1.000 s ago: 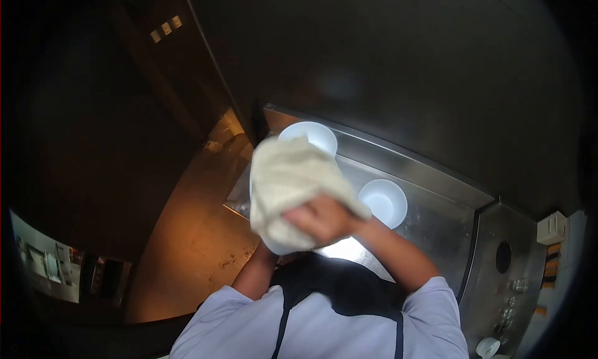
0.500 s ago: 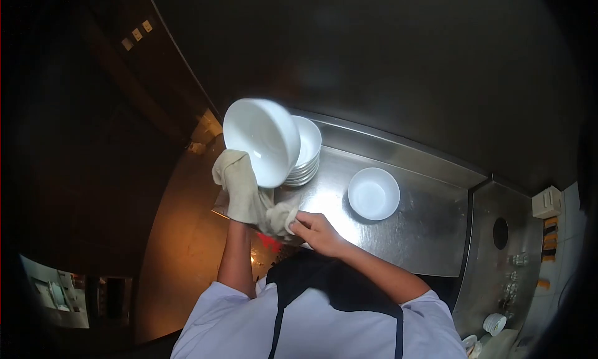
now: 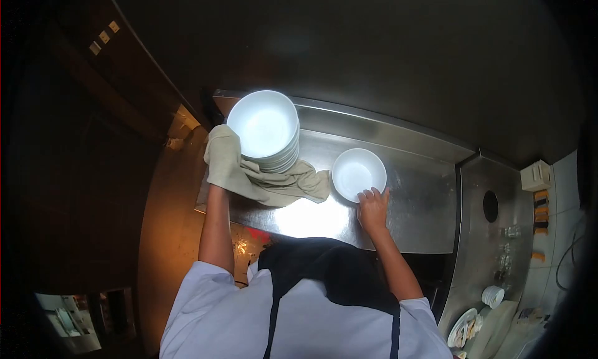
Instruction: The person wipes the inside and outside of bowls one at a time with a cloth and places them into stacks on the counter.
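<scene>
A stack of white bowls (image 3: 264,123) stands on the steel counter. My left hand (image 3: 223,156), wrapped in a beige cloth (image 3: 280,188), is at the left side of the top bowl; its fingers are hidden under the fabric. The rest of the cloth lies along the counter in front of the stack. To the right, a single white bowl (image 3: 359,174) sits upright on the counter. My right hand (image 3: 373,210) has its fingers over the near rim of this bowl, with the thumb outside at the right.
A raised steel ledge (image 3: 386,127) runs along the back of the counter. Farther right, another steel surface (image 3: 476,247) holds glasses (image 3: 506,253), a stack of small white dishes (image 3: 493,296) and a plate with food (image 3: 464,329).
The bowl that was tilted in my left hand now rests on the stack. My right hand has let go of the cloth and moved right to the single bowl.
</scene>
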### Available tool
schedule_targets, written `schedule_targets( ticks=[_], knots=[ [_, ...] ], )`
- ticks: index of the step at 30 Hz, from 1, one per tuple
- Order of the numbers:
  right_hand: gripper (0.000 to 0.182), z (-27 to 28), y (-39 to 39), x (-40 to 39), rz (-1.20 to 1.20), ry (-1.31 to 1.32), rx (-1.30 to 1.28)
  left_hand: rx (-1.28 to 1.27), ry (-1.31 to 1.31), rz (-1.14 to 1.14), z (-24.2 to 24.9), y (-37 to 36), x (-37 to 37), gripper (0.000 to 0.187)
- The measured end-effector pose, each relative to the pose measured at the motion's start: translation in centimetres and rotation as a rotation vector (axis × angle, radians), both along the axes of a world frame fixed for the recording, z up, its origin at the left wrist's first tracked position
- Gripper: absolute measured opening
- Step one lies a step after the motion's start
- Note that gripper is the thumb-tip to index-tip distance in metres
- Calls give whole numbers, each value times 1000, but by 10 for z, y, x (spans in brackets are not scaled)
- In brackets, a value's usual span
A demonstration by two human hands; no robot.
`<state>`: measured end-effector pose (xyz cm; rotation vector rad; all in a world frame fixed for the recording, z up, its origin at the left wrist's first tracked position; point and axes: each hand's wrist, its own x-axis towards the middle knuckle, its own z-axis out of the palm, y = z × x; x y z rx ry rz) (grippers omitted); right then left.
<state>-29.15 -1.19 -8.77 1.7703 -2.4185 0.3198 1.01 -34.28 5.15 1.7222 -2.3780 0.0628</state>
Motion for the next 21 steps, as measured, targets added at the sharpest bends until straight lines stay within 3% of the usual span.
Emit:
schedule_targets(
  ticks=[4, 7, 8, 10, 12, 13, 15, 16, 19, 21],
  knots=[
    [10, -11, 3, -7, -8, -15, -29, -39, -337, -282, 14, -2, -1, 15],
    [8, -14, -1, -8, 9, -143, 25, 72, -34, -64, -15, -25, -4, 15],
    [8, -14, 0, -9, 7, -205, 63, -223, -337, -448, 2, -13, 7, 10],
    [9, 3, 2, -6, 44, -268, 18, 113, 818, -411, -61, -45, 33, 11],
    [12, 25, 12, -3, 51, -413, -79, 520, 1413, -199, 14, 39, -2, 22],
    [16, 33, 19, -3, 53, -529, -161, 874, 1659, 71, 47, 65, -5, 23],
    [28, 45, 36, -3, -104, -768, -140, 872, 1637, 51, 49, 70, 10, 23],
    [29, 55, 45, -8, -236, -1089, -118, 835, 1622, 38, 50, 73, 14, 22],
    [28, 78, 83, -44, -443, -1431, -258, 715, 1577, 20, 49, 82, 19, 20],
    [28, 77, 117, -88, -533, -1462, -545, 673, 1556, 9, 49, 89, 17, 19]
  ],
)
